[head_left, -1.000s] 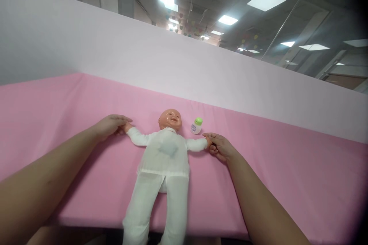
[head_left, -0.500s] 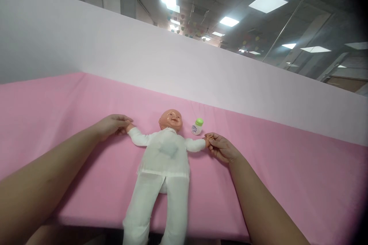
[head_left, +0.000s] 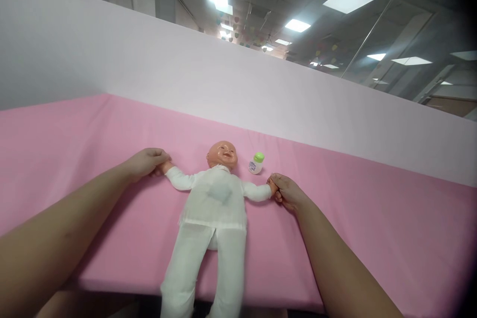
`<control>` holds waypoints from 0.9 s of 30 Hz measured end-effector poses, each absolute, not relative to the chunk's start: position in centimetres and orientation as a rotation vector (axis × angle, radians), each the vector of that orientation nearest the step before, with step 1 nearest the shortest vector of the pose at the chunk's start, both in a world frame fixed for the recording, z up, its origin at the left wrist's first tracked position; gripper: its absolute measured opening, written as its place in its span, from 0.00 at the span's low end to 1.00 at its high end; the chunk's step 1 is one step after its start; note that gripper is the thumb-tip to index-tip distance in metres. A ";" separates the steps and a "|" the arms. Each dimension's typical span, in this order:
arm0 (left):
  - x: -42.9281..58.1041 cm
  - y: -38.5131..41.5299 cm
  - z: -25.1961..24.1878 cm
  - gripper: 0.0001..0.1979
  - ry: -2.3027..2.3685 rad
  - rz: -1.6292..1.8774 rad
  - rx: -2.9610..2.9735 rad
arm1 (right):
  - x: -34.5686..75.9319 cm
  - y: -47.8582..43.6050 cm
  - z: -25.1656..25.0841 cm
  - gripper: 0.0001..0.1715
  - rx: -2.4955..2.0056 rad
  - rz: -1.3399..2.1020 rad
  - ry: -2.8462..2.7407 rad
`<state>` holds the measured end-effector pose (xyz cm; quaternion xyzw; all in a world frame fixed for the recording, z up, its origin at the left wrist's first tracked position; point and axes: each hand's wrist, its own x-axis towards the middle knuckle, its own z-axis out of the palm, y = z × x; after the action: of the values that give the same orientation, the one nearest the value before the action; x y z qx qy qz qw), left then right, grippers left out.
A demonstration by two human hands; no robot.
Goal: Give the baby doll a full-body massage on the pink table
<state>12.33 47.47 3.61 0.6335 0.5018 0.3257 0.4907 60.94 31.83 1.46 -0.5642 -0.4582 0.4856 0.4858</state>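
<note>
A baby doll (head_left: 214, 198) in a white top and white trousers lies on its back on the pink padded surface (head_left: 122, 248), its arms spread out to both sides. My left hand (head_left: 149, 163) is closed round the doll's hand on the left. On the other side, my right hand (head_left: 288, 193) grips the doll's other hand between thumb and fingers. A small clear bottle with a green cap (head_left: 256, 163) stands beside the doll's head, a little beyond my right hand and apart from it. The doll's feet are cut off by the frame's lower edge.
A white wall panel (head_left: 208, 79) rises behind the pink surface. Above it is glass (head_left: 372, 39), with ceiling lights showing. The pink surface's front edge (head_left: 119, 288) runs under the doll's legs, which hang past it.
My right hand has closed more around the doll's hand, and that doll arm is drawn slightly outward. My left hand keeps its hold almost unmoved. The bottle stays put.
</note>
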 end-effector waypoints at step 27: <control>11.8 47.3 3.6 0.18 1.059 0.828 1.421 | 61.4 31.6 1.5 0.19 -1.240 1.287 -1.086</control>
<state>11.82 47.29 3.57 0.6027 0.4491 0.3510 0.5585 61.36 31.62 1.47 -0.5129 -0.4492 0.5325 0.5016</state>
